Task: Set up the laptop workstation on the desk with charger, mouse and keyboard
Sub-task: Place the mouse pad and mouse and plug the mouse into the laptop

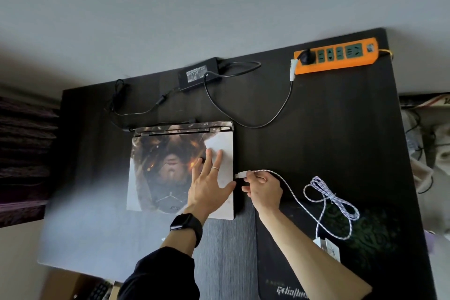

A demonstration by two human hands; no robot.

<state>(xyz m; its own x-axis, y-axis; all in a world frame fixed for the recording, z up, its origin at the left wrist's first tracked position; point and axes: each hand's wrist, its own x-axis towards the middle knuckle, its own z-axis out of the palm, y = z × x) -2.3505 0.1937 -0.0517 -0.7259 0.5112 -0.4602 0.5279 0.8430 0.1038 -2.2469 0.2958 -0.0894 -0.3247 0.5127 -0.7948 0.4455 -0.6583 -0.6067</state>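
A closed laptop (pixel 158 168) with a printed picture on its lid lies in the middle of the dark desk (pixel 316 129). My left hand (pixel 209 178) rests flat on the lid, fingers spread. My right hand (pixel 263 187) pinches the USB plug (pixel 239 175) of a white braided cable (pixel 326 195) right at the laptop's right edge. The cable loops over a dark mouse pad (pixel 365 238) to a white mouse (pixel 326 247) partly hidden behind my right forearm. The black charger brick (pixel 199 74) lies behind the laptop, its cords running to the laptop's back and to the power strip.
An orange power strip (pixel 338 56) sits at the desk's far right corner with a black plug in it. A keyboard (pixel 97 290) shows below the desk's near left edge. Cloth and cables lie beyond the right edge.
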